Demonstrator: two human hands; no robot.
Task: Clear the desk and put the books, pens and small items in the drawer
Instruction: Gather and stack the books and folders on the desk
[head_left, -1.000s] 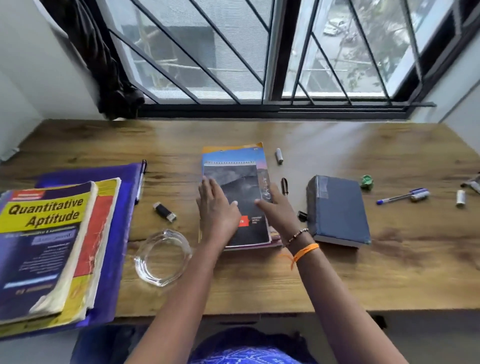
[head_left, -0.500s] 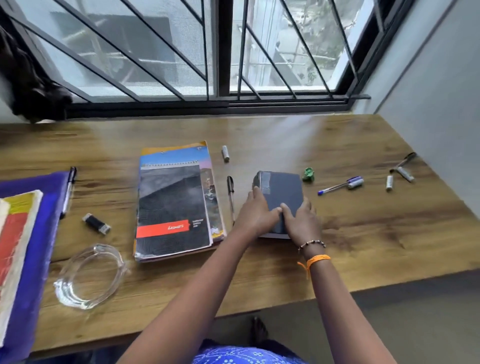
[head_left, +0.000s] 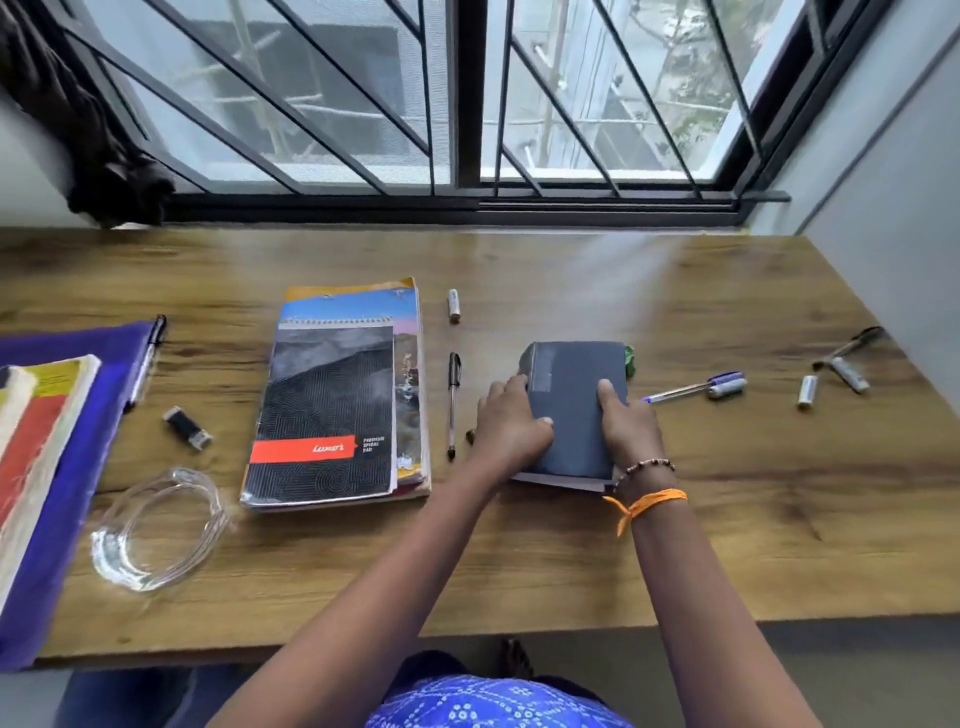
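Both hands clasped a thick blue-grey book (head_left: 576, 410) lying on the wooden surface (head_left: 727, 509): the left hand (head_left: 511, 428) curled its fingers over the book's left edge, and the right hand (head_left: 626, 423) gripped the right edge. A black pen (head_left: 453, 402) lay just left of it, beside stacked notebooks (head_left: 337, 405), while a blue pen (head_left: 693, 388) lay to its right.

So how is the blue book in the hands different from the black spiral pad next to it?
The blue book has a plain cover; the spiral pad has wavy patterns and a red band with writing. The blue book looks thick and smaller across; the spiral pad is thin and bigger. The left hand and right hand grip the blue book; nobody touches the spiral pad, which lies on other books. Both are closed.
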